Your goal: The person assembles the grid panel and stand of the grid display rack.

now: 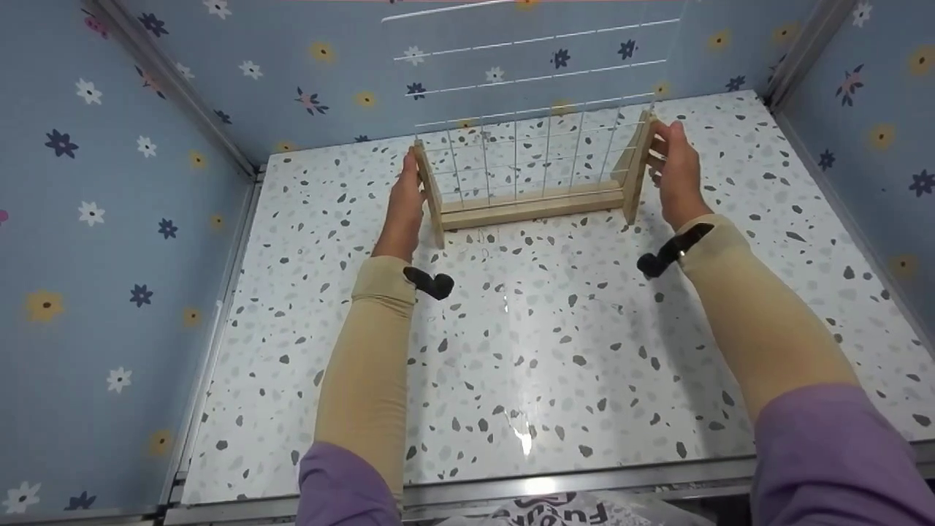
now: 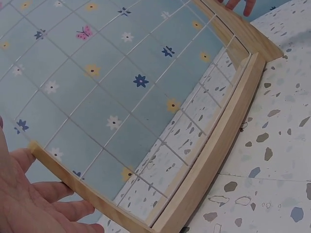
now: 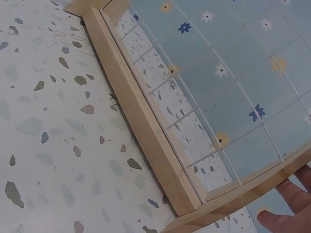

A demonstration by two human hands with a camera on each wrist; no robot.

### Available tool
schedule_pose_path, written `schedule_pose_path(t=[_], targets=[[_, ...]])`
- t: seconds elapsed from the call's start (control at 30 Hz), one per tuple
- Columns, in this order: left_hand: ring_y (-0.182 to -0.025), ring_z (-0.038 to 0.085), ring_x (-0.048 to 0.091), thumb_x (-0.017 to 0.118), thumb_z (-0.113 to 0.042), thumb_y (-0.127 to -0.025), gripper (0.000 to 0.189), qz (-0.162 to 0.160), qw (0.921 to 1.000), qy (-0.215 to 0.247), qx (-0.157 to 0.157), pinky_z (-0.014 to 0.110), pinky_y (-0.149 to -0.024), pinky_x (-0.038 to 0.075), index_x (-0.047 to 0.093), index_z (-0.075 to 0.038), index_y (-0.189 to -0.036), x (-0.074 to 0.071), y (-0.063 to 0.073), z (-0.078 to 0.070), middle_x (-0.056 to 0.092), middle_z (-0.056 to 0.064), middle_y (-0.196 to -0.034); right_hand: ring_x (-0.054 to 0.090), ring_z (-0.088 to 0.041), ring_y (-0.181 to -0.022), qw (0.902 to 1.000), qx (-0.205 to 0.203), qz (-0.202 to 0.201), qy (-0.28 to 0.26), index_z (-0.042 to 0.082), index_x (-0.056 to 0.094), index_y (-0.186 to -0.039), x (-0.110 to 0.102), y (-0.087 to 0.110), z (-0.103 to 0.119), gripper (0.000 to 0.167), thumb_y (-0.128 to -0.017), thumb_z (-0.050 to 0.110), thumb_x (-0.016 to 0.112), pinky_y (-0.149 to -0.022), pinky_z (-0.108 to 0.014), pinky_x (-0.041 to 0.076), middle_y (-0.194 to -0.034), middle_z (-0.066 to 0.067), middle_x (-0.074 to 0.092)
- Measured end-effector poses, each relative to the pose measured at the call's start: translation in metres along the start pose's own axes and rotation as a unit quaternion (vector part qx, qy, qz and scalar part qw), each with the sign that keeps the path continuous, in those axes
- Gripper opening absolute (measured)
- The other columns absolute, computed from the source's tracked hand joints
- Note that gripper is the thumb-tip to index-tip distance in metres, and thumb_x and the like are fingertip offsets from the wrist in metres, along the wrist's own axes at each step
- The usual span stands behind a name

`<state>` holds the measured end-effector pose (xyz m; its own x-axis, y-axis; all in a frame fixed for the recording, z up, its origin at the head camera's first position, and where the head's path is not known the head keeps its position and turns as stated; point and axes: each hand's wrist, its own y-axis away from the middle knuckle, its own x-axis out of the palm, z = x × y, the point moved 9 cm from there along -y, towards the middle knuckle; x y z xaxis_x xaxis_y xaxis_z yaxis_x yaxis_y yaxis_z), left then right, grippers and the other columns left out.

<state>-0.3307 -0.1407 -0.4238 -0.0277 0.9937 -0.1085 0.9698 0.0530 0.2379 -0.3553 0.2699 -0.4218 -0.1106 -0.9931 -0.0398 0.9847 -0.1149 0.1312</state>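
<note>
A white wire grid rack (image 1: pixel 515 153) stands upright in a pale wooden base (image 1: pixel 533 212) against the back wall. The base has a front crossbar (image 2: pixel 218 141) and a wooden side piece at each end. My left hand (image 1: pixel 402 212) lies along the outside of the left side piece (image 2: pixel 92 191), fingers extended and touching it. At the other end, my right hand (image 1: pixel 679 172) is at the outer face of the right side piece (image 3: pixel 243 196), its fingers loosely bent against or beside it. Neither hand wraps round the wood.
Speckled white terrazzo-look board (image 1: pixel 511 343) forms the surface under the rack. Blue flower-patterned panels (image 1: pixel 109 256) rise at the left, back and right. A metal edge strip (image 1: pixel 584 475) runs along the front, with a printed white item (image 1: pixel 570 511) below it.
</note>
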Motion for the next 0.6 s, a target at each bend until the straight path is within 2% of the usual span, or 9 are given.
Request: schedule_pose_path(t=[0.1,0.3,0.6], targets=[[-0.153,0.022,0.022,0.017,-0.072,-0.101,0.073,0.002,1.0000,0.006,-0.003,0.047,-0.124,0.015,0.019,-0.033,-0.163,0.0016,-0.0006,0.0009,0.020,-0.005,-0.168,0.030,-0.022,-0.150,1.0000,0.007,-0.003,-0.005,0.033,0.034,-0.159,0.0011,-0.0015,-0.0028,0.061,-0.107,0.061,0.017,-0.125,-0.040,0.014,-0.164,0.000,0.032],[-0.154,0.020,0.017,0.016,-0.075,-0.098,0.069,0.003,0.9999,-0.011,-0.006,0.056,-0.122,0.011,0.011,-0.046,-0.161,0.0021,-0.0005,0.0013,0.014,-0.011,-0.168,0.027,-0.020,-0.152,0.9997,0.017,0.002,-0.020,0.035,0.032,-0.159,0.0047,-0.0043,-0.0029,0.061,-0.106,0.062,0.019,-0.124,-0.034,0.013,-0.166,0.001,0.027],[-0.155,0.016,0.006,0.014,-0.078,-0.097,0.066,0.001,0.9995,-0.029,-0.013,0.053,-0.123,0.008,0.008,-0.053,-0.158,0.0005,-0.0009,0.0001,0.009,-0.016,-0.168,0.025,-0.018,-0.152,0.9998,0.020,0.005,-0.006,0.035,0.027,-0.160,0.0080,-0.0070,0.0000,0.061,-0.106,0.062,0.017,-0.124,-0.031,0.012,-0.167,0.003,0.024]])
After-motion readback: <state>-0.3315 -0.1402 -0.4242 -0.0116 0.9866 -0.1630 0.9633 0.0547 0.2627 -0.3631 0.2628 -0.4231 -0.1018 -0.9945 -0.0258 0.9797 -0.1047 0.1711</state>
